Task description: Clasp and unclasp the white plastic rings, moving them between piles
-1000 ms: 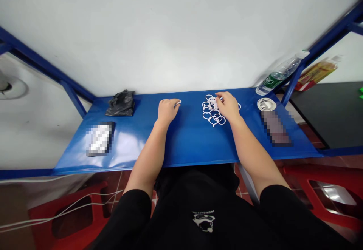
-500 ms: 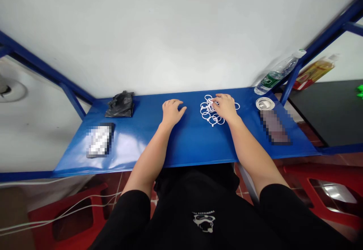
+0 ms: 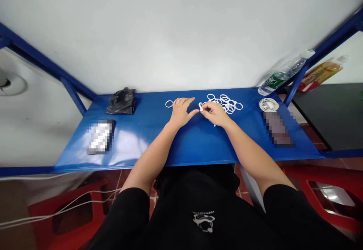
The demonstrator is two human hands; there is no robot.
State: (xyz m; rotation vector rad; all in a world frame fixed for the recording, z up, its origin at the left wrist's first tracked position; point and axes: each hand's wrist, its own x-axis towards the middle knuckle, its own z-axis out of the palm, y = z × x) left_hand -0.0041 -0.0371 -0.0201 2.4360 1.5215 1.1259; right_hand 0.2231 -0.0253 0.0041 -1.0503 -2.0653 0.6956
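Note:
My right hand (image 3: pixel 215 113) pinches a small white ring (image 3: pixel 200 105) between thumb and fingertips, at the left side of a loose pile of white rings (image 3: pixel 230 104). The rings are thin, and small knobs show on some of them; part of the pile is hidden behind that hand. Facing it, my left hand (image 3: pixel 182 113) is open, with thumb and fingers spread toward the held ring but apart from it. One single white ring (image 3: pixel 169 104) lies on the blue tabletop (image 3: pixel 195 144), just left of my left hand's knuckles.
A crumpled black plastic bag (image 3: pixel 121 102) and a blurred-out phone-like object (image 3: pixel 100 136) are on the left. At the right are a water bottle (image 3: pixel 276 80), a coiled white cable (image 3: pixel 269 105) and another pixelated dark object (image 3: pixel 278 129). A wall stands behind the table.
My right hand has come left out of the pile with a ring in its fingertips. My left hand has shifted right toward it, and a single ring now shows on the left hand's far side.

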